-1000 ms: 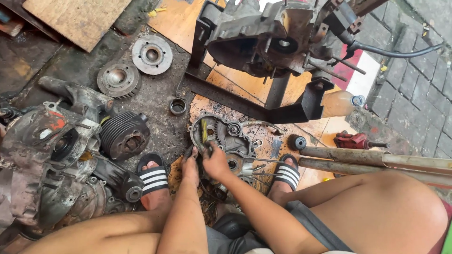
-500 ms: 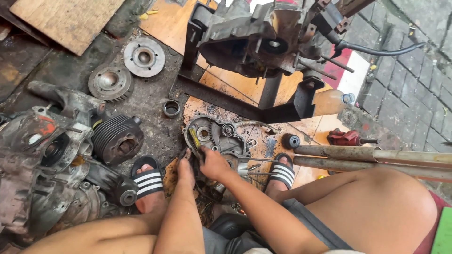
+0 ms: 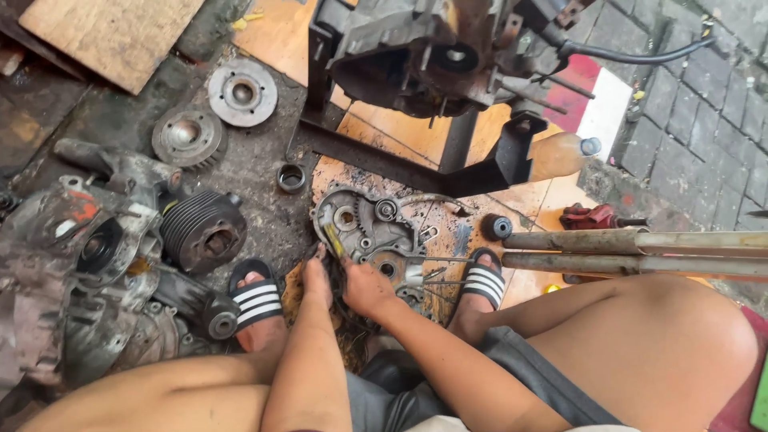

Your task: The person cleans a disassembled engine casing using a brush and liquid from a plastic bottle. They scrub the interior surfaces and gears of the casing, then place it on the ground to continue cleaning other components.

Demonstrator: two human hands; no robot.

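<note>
The left hand (image 3: 318,276) is closing around a thin tool with a yellow handle (image 3: 333,240), its tip touching the near left edge of the engine cover (image 3: 364,228) that is lying flat on the floor. The right hand (image 3: 368,288) is resting just beside the left one at the near edge of the cover, fingers curled loosely against the metal; whether they are pinching anything is hard to tell.

The cover is lying between the person's two feet, each in a black sandal with white stripes: the left sandal (image 3: 254,294) sits to the left of the cover and the right sandal (image 3: 482,280) to its right. Beyond the cover, a black metal stand (image 3: 448,172) is carrying a big engine block (image 3: 424,52) above an orange board (image 3: 384,132). A small metal ring (image 3: 290,178) is lying just left of the cover's far edge. Farther left a ribbed cylinder (image 3: 202,232) is sitting beside a greasy engine casing (image 3: 72,264), and two round hubs (image 3: 212,112) are lying farther away. Right of the cover, two rusty pipes (image 3: 640,250) are running across the person's knee, with a red tool (image 3: 592,216) just behind them.

The near part of the cover is hidden under the hands and wrists, and the engine block is cut off at the top.
</note>
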